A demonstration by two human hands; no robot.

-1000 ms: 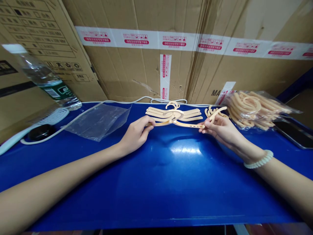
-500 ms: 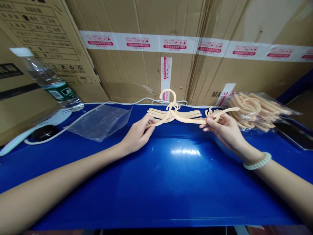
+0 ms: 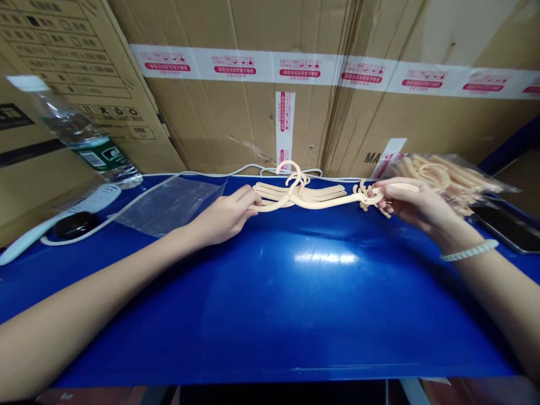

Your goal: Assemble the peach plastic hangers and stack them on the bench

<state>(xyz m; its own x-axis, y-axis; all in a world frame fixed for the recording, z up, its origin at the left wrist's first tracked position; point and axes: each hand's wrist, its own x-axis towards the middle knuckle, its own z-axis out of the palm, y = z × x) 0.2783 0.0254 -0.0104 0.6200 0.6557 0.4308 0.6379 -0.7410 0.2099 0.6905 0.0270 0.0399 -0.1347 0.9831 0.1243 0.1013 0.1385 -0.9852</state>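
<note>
A cream-coloured clothes hanger (image 3: 324,203) is stretched between my two hands above the blue table, its hook pointing up. My left hand (image 3: 236,211) is closed in a pinch around the hanger's left arm. At the other end, my right hand (image 3: 407,199) grips a curved end piece where it meets the hanger's right arm; the fingers partly cover the joint. Behind the held hanger lies a stack of similar hangers (image 3: 329,192). Small curved cream pieces (image 3: 363,188) lie just behind and left of my right hand.
A clear plastic bag of cream hanger parts (image 3: 442,174) sits at the right, near a dark phone (image 3: 508,228). At the left are a flat clear bag (image 3: 169,205), water bottle (image 3: 90,140), pale brush-like object (image 3: 90,202) and black object (image 3: 76,225). Cardboard boxes (image 3: 236,124) stand behind.
My right hand has moved rightward and turned over, and the curved end piece now lies nearly in line with the hanger's arm. My left hand has shifted slightly left, still holding on.
</note>
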